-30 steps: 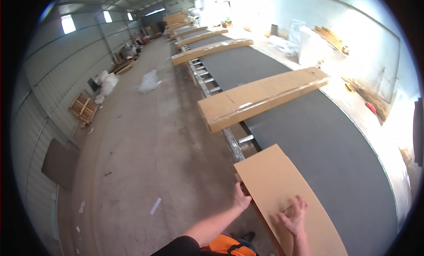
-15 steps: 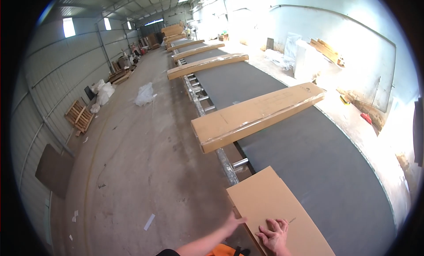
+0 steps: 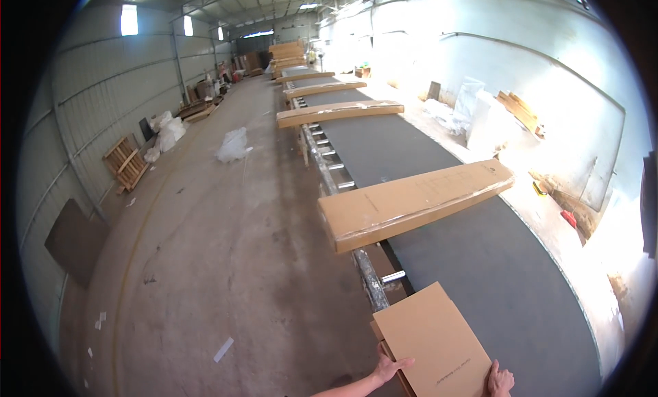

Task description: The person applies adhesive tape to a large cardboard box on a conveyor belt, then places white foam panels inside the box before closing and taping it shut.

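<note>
A brown cardboard box (image 3: pixel 428 339) lies at the near end of a dark conveyor belt (image 3: pixel 480 260), with a line of print on its top. Its left side shows a second cardboard layer or flap just below the top. My left hand (image 3: pixel 391 367) grips that left edge, thumb over the top and fingers at the side. On the opposite edge, my right hand (image 3: pixel 501 380) has its fingers curled round the cardboard; its thumb side is partly hidden. The box's near end runs out of the picture.
A long taped carton (image 3: pixel 418 202) lies across the belt ahead, overhanging the metal frame (image 3: pixel 370 277) on the left. Farther along, another long carton (image 3: pixel 343 113) and several more lie crosswise. Clear plastic film (image 3: pixel 234 145) and a wooden pallet (image 3: pixel 125 165) are on the left floor.
My right hand has gone from the box's top face to its right edge. My left hand has closed on the left edge. The top now shows a line of print, and the view has shifted.
</note>
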`<action>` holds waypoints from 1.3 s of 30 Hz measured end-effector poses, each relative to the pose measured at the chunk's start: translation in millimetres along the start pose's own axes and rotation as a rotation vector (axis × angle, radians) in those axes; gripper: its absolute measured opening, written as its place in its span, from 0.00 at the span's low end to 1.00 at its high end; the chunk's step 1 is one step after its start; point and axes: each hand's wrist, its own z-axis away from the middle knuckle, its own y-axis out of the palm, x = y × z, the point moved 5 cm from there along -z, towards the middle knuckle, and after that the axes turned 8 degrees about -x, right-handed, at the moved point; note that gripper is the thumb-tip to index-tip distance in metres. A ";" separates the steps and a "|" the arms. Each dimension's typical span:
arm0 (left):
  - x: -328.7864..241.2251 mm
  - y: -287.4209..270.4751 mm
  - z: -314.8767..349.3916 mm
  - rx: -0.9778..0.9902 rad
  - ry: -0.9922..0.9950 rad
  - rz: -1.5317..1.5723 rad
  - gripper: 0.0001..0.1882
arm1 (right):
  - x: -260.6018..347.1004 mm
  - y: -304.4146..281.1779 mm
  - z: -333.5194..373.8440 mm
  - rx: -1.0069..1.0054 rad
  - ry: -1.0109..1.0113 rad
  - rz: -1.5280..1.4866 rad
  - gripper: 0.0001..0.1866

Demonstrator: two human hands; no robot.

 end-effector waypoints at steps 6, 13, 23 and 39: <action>-46.0 -18.1 10.7 0.242 -0.090 0.029 0.35 | 16.5 -4.9 34.8 -0.076 0.031 -0.135 0.34; -59.6 -23.2 11.3 0.259 -0.310 0.144 0.31 | 76.2 -64.7 131.7 -0.518 -0.252 -0.435 0.25; -17.0 -13.8 -19.1 0.441 -0.282 0.066 0.29 | 101.2 -49.6 238.0 0.022 -0.159 -0.141 0.22; -208.7 11.4 -35.4 0.676 1.281 -0.797 0.61 | 152.5 -39.1 212.9 0.098 -0.175 -0.366 0.17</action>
